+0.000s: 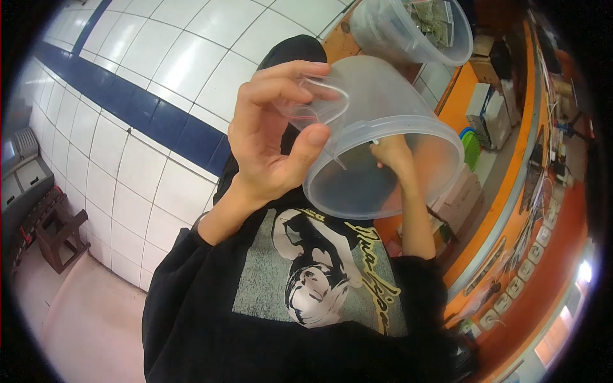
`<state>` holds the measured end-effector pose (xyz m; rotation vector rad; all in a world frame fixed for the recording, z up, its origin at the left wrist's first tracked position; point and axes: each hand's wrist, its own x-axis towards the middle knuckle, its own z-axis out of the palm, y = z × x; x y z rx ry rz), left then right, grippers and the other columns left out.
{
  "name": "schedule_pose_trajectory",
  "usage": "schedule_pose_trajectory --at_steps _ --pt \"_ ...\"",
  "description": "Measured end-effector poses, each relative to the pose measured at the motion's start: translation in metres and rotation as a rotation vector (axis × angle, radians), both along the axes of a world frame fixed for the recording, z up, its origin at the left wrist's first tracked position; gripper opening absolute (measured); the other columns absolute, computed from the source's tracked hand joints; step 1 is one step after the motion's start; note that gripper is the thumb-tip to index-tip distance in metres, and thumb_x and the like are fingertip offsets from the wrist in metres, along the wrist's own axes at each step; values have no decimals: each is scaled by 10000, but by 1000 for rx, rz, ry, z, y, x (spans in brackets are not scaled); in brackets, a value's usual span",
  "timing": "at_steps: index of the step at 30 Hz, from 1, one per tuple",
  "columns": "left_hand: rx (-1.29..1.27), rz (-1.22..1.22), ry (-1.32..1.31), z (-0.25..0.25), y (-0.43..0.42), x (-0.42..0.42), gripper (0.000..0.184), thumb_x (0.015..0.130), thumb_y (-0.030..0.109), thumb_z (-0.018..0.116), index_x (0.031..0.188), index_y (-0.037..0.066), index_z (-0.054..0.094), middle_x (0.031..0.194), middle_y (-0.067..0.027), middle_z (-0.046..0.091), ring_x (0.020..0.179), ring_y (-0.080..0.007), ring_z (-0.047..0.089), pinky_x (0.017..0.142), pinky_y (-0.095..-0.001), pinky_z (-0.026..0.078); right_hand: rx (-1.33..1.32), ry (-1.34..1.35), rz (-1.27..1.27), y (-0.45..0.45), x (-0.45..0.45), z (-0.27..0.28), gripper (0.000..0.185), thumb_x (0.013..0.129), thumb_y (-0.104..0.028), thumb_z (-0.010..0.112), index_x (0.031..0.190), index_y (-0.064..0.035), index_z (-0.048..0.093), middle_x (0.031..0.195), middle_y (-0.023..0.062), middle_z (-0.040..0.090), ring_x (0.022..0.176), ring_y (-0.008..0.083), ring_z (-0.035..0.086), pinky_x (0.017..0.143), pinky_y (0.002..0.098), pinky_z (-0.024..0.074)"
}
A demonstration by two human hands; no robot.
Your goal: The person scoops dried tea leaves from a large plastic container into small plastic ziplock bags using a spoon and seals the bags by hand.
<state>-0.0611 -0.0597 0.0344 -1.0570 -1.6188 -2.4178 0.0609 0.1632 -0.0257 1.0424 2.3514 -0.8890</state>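
Observation:
My left hand (274,131) is raised in front of the bucket, its thumb and fingers curved around a small clear zip bag (322,105) with a thin red line across it. The bag's mouth looks spread apart. Behind it, a large translucent plastic bucket (386,131) lies tipped, its round opening towards me. My right hand (391,153) reaches into this bucket with its fingers curled closed. A small white bit (375,142) shows at those fingers; what they hold is hard to make out.
Another clear bucket (415,29) holding packed bags stands at the top right. Along the right runs an orange counter (460,112) with boxes (488,115) and a green basket (470,148) beside it. A brown stool (59,236) stands far left on the floor near white tiles (147,172).

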Motion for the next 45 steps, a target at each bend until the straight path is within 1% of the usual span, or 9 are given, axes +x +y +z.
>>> schedule_pose_trajectory --at_steps 13,15,16,21,29,32,37,38,45 --pt "4 0 -14 -2 -1 0 364 917 272 585 1064 2 391 1180 -276 511 929 -309 639 813 -389 532 57 -90 17 -6 3 -26 221 760 33 583 977 57 554 735 138 577 497 206 586 407 318 463" --pt "6 -2 -11 -2 -1 0 361 916 267 586 1066 2 391 1180 -276 510 932 -310 638 815 -389 532 15 -157 41 -9 2 -28 379 713 22 644 1071 42 524 901 222 631 669 348 656 556 392 531" --pt "7 0 -8 -2 -2 0 358 916 261 587 1067 2 391 1180 -275 510 936 -310 636 817 -388 531 15 -159 44 -5 6 -30 379 713 22 644 1071 42 524 901 222 631 669 348 656 556 392 531" --pt "23 -1 -16 -3 -2 -2 357 915 250 590 1074 -2 392 1185 -279 508 936 -302 633 821 -388 530 351 101 293 1 12 2 369 712 -77 699 1056 -8 584 977 223 637 940 416 604 826 457 486" --pt "45 -16 -8 -5 -3 -1 369 907 249 607 1086 -1 403 1188 -283 508 948 -284 623 828 -380 529 209 21 373 16 19 -38 378 699 -65 695 1045 8 562 1037 251 597 969 448 572 820 476 481" --pt "67 -15 -20 -5 -3 -3 372 906 248 608 1086 -4 403 1186 -284 510 951 -285 623 829 -377 531 312 110 476 7 21 -43 373 688 -57 691 1026 24 557 1024 253 594 975 452 565 833 479 473" --pt "57 -12 -26 -5 -5 -5 366 907 234 605 1087 -9 399 1187 -287 508 970 -288 620 847 -385 530 379 144 595 23 12 -16 265 670 -18 660 922 31 594 930 237 608 887 437 577 774 482 469" --pt "58 -14 -28 -6 -5 -5 366 907 234 605 1087 -9 399 1187 -287 508 970 -288 620 847 -385 530 456 271 690 27 11 -17 174 668 -1 632 839 26 608 865 232 609 820 427 573 720 483 456" --pt "62 0 -22 -7 -7 -6 371 911 235 602 1091 -16 396 1189 -289 507 974 -283 617 852 -381 530 487 188 877 56 4 -41 84 684 2 595 767 9 590 800 232 593 772 426 563 681 485 435"
